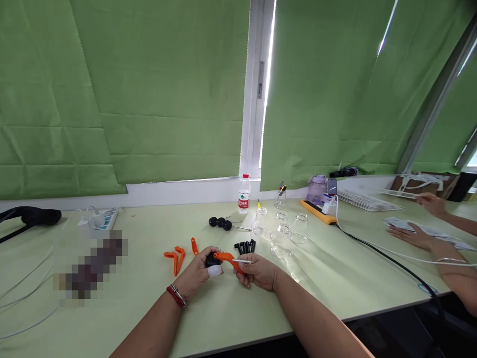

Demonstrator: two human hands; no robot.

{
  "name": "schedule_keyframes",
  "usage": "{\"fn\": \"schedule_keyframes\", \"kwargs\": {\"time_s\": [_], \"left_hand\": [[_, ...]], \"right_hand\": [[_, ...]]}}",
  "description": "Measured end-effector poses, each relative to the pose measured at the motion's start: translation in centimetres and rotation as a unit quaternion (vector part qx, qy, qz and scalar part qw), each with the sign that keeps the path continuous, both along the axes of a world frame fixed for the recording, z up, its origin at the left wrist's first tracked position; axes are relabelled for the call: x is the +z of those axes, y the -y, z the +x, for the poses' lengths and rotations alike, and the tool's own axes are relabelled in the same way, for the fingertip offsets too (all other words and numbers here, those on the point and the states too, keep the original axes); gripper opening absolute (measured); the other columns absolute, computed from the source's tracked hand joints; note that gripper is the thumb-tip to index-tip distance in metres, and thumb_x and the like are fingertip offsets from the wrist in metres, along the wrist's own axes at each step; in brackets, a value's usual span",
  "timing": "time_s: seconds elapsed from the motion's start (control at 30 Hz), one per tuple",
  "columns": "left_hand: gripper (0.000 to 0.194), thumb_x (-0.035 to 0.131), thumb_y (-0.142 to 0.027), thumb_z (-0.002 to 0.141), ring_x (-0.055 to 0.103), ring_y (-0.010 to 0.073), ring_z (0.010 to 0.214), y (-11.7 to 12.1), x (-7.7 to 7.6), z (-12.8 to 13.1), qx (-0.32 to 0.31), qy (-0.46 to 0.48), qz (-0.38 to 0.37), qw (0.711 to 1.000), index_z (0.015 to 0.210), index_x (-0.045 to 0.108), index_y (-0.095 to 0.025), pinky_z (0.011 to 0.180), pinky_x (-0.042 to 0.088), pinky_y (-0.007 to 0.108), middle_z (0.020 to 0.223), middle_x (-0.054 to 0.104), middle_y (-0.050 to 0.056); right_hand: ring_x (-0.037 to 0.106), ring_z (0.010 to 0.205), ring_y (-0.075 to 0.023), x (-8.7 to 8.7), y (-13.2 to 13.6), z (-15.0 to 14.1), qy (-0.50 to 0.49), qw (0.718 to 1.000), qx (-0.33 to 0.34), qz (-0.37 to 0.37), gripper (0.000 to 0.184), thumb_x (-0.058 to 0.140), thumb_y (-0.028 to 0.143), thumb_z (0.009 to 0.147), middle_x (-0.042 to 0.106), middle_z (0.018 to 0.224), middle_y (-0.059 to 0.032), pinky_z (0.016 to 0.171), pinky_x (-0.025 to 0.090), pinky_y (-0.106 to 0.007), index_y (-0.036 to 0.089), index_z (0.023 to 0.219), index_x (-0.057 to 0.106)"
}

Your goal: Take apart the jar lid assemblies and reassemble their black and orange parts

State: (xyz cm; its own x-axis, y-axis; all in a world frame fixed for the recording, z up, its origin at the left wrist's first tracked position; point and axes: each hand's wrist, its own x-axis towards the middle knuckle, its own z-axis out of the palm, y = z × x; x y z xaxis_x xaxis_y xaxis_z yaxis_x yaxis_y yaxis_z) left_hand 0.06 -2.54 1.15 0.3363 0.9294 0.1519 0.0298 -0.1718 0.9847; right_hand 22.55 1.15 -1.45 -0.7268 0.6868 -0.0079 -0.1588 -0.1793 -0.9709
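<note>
Green blinds (pixel 167 89) are hung behind a pale table (pixel 141 308), at whose back edge a red-capped water bottle (pixel 244 195) has been set upright; by this bottle everything else can be placed. Well in front of it and slightly to its left, a black round piece (pixel 211 259) is held in the curled fingers of the left hand (pixel 194 275), on whose thumb a white wrap (pixel 215 271) is worn. Directly in front of the bottle, a curved orange handle (pixel 224 256) is gripped by the right hand (pixel 259 272), its far end being brought against the black piece; a slim metal rod (pixel 242 261) is pinched in the same hand. Whether the handle and the black piece are joined cannot be told.

Left and forward of the bottle, loose orange handles (pixel 180 256) are laid near the left hand. Closer in front of it are seen black knobs with thin rods (pixel 220 222) and, nearer the right hand, a cluster of short black parts (pixel 245 246). Clear glass vessels (pixel 283 228) are grouped to its front right. Farther right of the bottle, a purple jug (pixel 316 189) and a yellow power strip (pixel 316 212) are placed, and well beyond them papers (pixel 428 231) are handled by a co-worker's hands (pixel 412 236).
</note>
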Motion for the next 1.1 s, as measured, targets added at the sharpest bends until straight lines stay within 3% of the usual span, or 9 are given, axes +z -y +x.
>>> {"fn": "schedule_keyframes", "kwargs": {"time_s": [0.2, 0.37, 0.5, 0.77, 1.1], "left_hand": [[0.038, 0.069, -0.028, 0.069, 0.054, 0.0200, 0.092, 0.0, 0.0, 0.0, 0.034, -0.044, 0.032, 0.998, 0.105, 0.057, -0.023, 0.079, 0.044, 0.032, 0.103, 0.059, 0.003], [0.050, 0.077, -0.022, 0.061, 0.057, 0.0190, 0.088, 0.1, 0.1, 0.3, 0.034, 0.008, 0.022, 0.999, 0.107, 0.057, -0.021, 0.077, 0.046, 0.031, 0.095, 0.060, 0.003], [0.040, 0.078, -0.020, 0.059, 0.056, 0.0169, 0.082, 0.2, 0.2, 0.4, 0.023, 0.024, 0.027, 0.999, 0.096, 0.063, -0.019, 0.074, 0.045, 0.029, 0.088, 0.060, 0.001], [0.025, 0.072, -0.025, 0.065, 0.049, 0.0151, 0.074, 0.8, 1.1, 0.6, 0.022, 0.016, 0.029, 0.999, 0.089, 0.064, -0.021, 0.069, 0.041, 0.028, 0.080, 0.055, -0.001], [0.036, 0.071, -0.025, 0.068, 0.045, 0.0127, 0.072, 1.1, 1.2, 0.8, -0.022, -0.030, 0.020, 0.999, 0.101, 0.057, -0.021, 0.068, 0.040, 0.026, 0.081, 0.050, -0.002]], "right_hand": [[0.050, 0.044, -0.0078, 0.1, 0.0, 0.0, 0.001, 1.000, -0.002, 0.001, 0.037, 0.069, 0.046, 0.078, 0.058, 0.055, 0.0001, 0.044, 0.036, -0.020, 0.010, 0.080, 0.061], [0.050, 0.044, -0.0073, 0.1, 0.0, 0.2, 0.000, 1.000, 0.030, 0.005, 0.037, 0.066, 0.046, 0.081, 0.059, 0.055, -0.0004, 0.043, 0.035, -0.019, 0.010, 0.081, 0.062], [0.048, 0.042, -0.0060, 0.0, 0.0, 0.3, 0.009, 0.999, 0.039, 0.008, 0.039, 0.067, 0.048, 0.079, 0.059, 0.055, 0.0000, 0.043, 0.035, -0.019, 0.009, 0.080, 0.062], [0.048, 0.044, -0.0061, 0.2, 0.2, 0.2, 0.050, 0.998, 0.031, 0.017, 0.038, 0.067, 0.047, 0.079, 0.058, 0.055, 0.0004, 0.044, 0.034, -0.019, 0.010, 0.079, 0.062], [0.048, 0.042, -0.0068, 0.7, 0.4, -0.2, 0.080, 0.996, 0.020, 0.028, 0.037, 0.068, 0.047, 0.077, 0.060, 0.055, 0.0000, 0.045, 0.036, -0.021, 0.011, 0.073, 0.060]]}}
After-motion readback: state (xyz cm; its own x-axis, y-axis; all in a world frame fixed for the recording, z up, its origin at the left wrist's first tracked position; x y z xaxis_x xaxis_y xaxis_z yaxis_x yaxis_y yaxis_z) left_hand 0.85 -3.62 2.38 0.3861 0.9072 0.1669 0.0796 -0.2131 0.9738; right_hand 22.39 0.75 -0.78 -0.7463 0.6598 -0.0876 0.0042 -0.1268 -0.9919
